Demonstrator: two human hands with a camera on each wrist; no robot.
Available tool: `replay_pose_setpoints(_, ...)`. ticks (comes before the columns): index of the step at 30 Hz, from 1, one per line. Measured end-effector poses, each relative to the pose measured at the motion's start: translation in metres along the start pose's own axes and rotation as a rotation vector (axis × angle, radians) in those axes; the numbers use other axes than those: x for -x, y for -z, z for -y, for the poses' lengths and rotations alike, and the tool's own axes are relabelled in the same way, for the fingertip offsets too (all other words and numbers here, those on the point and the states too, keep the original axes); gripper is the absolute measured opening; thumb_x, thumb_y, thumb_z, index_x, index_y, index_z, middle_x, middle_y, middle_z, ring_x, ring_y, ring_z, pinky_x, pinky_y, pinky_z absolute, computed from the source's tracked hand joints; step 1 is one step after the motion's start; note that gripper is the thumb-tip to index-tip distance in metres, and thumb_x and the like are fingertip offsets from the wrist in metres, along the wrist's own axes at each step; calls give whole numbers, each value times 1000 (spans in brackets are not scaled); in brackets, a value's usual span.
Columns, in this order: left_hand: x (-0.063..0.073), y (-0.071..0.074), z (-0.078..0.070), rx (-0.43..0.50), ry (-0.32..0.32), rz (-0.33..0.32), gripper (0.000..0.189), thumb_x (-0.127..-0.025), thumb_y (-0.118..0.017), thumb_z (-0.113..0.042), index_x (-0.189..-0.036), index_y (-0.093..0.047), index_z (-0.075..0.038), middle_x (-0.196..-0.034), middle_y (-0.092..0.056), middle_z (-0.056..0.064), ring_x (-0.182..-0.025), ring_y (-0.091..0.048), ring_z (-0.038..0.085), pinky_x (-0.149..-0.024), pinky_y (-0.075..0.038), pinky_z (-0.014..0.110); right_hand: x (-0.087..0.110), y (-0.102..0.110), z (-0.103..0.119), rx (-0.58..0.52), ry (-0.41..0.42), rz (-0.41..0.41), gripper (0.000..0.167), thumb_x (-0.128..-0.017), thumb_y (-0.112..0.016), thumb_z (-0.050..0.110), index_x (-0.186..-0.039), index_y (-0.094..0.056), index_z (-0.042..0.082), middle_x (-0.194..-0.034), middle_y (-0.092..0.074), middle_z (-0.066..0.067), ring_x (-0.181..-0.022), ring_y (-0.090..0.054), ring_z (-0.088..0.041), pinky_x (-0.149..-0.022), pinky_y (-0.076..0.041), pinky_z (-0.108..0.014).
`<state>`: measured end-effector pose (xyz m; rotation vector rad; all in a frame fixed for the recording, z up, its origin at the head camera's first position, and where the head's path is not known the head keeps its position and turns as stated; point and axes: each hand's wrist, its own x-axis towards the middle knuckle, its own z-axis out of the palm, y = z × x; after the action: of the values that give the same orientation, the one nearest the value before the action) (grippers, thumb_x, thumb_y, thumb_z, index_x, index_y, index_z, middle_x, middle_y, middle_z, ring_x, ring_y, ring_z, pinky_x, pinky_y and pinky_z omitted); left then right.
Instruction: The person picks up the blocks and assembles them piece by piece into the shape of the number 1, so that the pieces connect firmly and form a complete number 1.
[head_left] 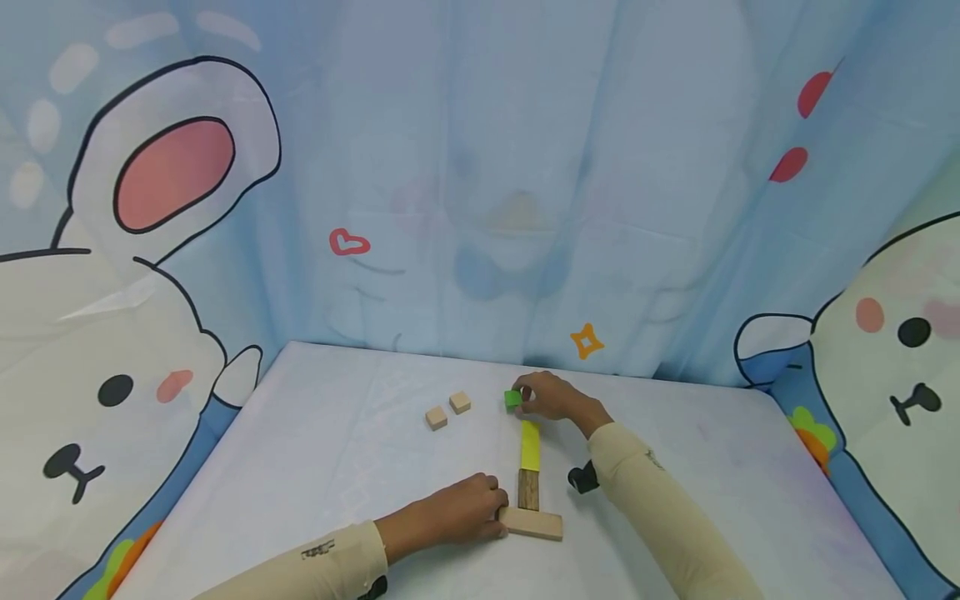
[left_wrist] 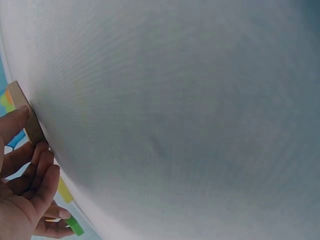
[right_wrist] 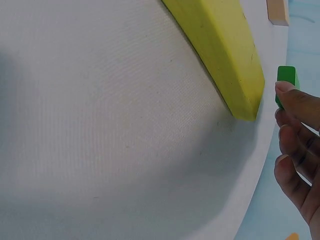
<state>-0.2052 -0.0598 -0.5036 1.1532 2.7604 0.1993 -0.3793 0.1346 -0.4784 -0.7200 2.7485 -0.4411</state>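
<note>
My right hand (head_left: 551,395) pinches a green block (head_left: 512,399) just beyond the far end of a yellow block (head_left: 530,446). The right wrist view shows the thumb across the green block (right_wrist: 286,74), apart from the yellow block (right_wrist: 220,55). Nearer me, a dark brown wooden block (head_left: 528,490) continues the line from the yellow one. A pale wooden plank (head_left: 532,523) lies crosswise at its near end. My left hand (head_left: 467,510) grips the plank's left end, thumb and fingers on either side of the plank (left_wrist: 29,117) in the left wrist view.
Two small pale wooden cubes, a nearer cube (head_left: 436,418) and a farther cube (head_left: 460,402), sit left of the green block. Everything lies on a white tabletop (head_left: 337,442). A blue cartoon-print curtain (head_left: 480,167) hangs behind the table and at both sides.
</note>
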Motion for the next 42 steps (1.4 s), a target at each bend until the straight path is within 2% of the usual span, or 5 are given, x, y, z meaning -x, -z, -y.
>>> replay_pose_setpoints(24,2,0,-1,6,7,-11,32,-92,-73,-39,-114,-71,-16,-92,-62,-9,-78,-47,-1,-71,-45,14,11,3,-9,-11,13,-7,37,-91,-76,21,-124,-66,7,-103,-66,-2,-92,-58,-16,-85,-52,-39)
replay_pose_setpoints(31,3,1,-1,13,-2,-27,31,-92,-73,-39,-113,-71,-16,-91,-62,-10,-77,-47,-2,-69,-45,13,17,7,-13,-4,30,-13,37,-90,-76,18,-124,-66,6,-102,-67,-3,-92,-60,-16,-85,-52,-39)
replay_pose_setpoints(42,4,1,0,18,-16,-28,31,-92,-73,-38,-113,-72,-15,-92,-63,-9,-77,-47,-2,-69,-44,13,21,6,-21,-2,12,-10,34,-91,-74,16,-122,-67,7,-101,-67,-3,-91,-59,-17,-84,-52,-39)
